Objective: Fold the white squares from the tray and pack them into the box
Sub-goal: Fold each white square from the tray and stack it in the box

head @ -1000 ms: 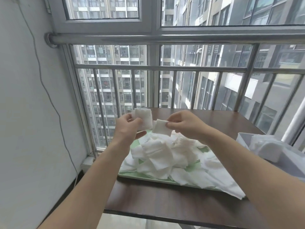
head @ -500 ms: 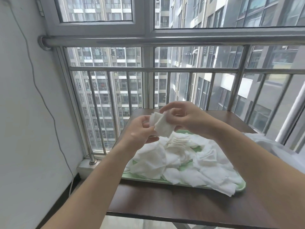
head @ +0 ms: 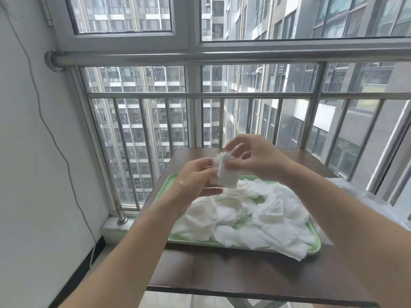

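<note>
A pale green tray (head: 173, 181) on the brown table (head: 222, 274) carries a loose heap of several white squares (head: 255, 218). Above its far left corner both my hands hold a small bundle of white squares (head: 225, 174) between them. My left hand (head: 195, 178) grips the bundle from the left, thumb on its near face. My right hand (head: 255, 160) pinches its top right edge with fingertips. The box is almost out of view: only a white, plastic-lined edge (head: 347, 185) shows at the right behind my right forearm.
A steel window railing (head: 200, 95) runs along the table's far side. The white wall (head: 33, 152) with a hanging cable (head: 55, 138) stands on the left. The table's near edge (head: 244, 295) is close below my forearms.
Two separate squares, one in each hand, have been brought together into one bundle held by both hands. The view has swung left, so the box has slid mostly out of frame.
</note>
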`<control>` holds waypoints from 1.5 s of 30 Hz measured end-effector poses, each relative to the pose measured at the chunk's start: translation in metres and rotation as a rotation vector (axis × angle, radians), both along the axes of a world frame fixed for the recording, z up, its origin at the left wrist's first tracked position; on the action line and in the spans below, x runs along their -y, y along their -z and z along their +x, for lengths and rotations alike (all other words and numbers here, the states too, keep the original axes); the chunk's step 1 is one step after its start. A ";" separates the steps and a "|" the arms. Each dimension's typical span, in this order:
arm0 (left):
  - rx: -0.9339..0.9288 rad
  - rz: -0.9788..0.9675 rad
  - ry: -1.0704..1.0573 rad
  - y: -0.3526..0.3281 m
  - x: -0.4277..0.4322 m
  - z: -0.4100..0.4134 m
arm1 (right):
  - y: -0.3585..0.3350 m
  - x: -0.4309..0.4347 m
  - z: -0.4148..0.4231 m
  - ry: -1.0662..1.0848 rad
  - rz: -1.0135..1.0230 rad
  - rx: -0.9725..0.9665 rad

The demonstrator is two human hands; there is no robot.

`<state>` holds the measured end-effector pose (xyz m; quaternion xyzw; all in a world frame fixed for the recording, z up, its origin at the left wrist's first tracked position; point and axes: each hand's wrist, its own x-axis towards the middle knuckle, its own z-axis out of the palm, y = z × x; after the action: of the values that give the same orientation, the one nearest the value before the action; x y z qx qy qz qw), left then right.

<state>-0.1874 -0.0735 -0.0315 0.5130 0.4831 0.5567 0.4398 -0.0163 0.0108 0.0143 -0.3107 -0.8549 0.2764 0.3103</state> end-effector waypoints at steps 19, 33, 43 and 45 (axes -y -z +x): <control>-0.180 0.002 0.051 -0.008 -0.015 0.072 | -0.027 -0.008 0.108 0.056 -0.115 0.279; -0.640 0.029 0.163 0.017 -0.060 0.164 | -0.011 -0.028 0.215 0.338 -0.212 0.472; -0.837 0.054 0.165 0.018 -0.068 0.175 | 0.015 -0.042 0.217 0.368 -0.076 0.672; -0.852 0.058 0.165 0.018 -0.069 0.176 | 0.020 -0.044 0.217 0.382 -0.038 0.704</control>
<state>-0.0111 -0.0046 -0.0492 0.7460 0.5630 0.2717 0.2294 0.2007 0.0551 -0.0055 -0.5453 -0.8306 0.1061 0.0384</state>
